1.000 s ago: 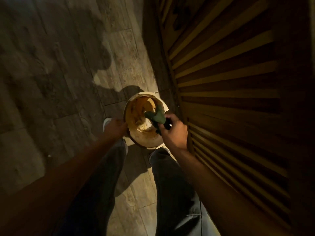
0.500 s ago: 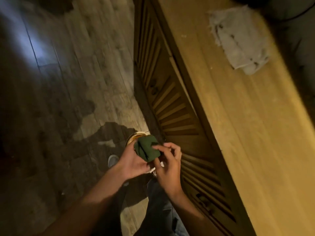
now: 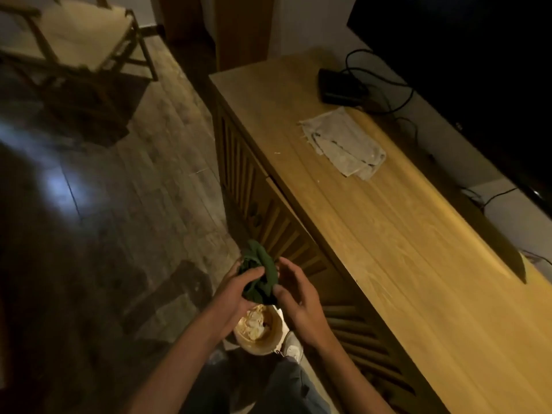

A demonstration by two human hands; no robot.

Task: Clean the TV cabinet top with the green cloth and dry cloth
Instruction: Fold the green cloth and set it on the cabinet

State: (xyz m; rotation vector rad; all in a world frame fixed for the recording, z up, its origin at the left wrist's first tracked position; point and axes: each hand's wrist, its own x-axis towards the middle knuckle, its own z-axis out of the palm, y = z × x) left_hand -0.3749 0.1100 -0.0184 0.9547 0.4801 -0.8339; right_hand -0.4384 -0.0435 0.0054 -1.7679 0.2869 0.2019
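Note:
A bunched dark green cloth [image 3: 259,274] is held between both hands, in front of the cabinet's slatted doors and above a round bucket [image 3: 259,330] on the floor. My left hand [image 3: 239,286] grips its left side with the thumb over the top. At the cloth's right edge, my right hand [image 3: 295,294] has its fingers curled against it. The wooden TV cabinet top [image 3: 388,249] stretches away on the right. A pale dry cloth [image 3: 343,144] lies flat on it toward the far end.
A black box [image 3: 339,86] with cables sits at the cabinet's far end, and the dark TV screen [image 3: 478,70] runs along the wall side. A wooden chair [image 3: 77,34] stands at the far left on the tiled floor. My shoe [image 3: 292,348] is beside the bucket.
The green cloth has been lifted out of the bucket and taken in both hands. My view has risen from the bucket to the cabinet top.

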